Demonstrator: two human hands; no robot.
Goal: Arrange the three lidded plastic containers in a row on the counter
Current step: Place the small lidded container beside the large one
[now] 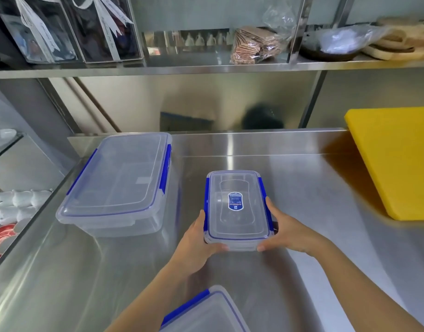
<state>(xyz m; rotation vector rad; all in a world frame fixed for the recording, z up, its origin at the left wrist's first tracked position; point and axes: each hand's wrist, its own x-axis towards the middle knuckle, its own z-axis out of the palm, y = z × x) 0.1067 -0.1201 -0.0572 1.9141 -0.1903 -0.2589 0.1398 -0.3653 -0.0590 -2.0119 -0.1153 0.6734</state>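
A small clear container with blue clips and a blue label on its lid sits mid-counter. My left hand grips its left near side and my right hand grips its right near side. A large clear container with blue clips stands on the steel counter to the left, apart from the small one. A third lidded container shows only its corner at the bottom edge, under my arms.
A yellow cutting board lies at the counter's right. A steel shelf above holds clear boxes, wrapped packets and a dark bowl. A glass shelf with white items is off the counter's left edge.
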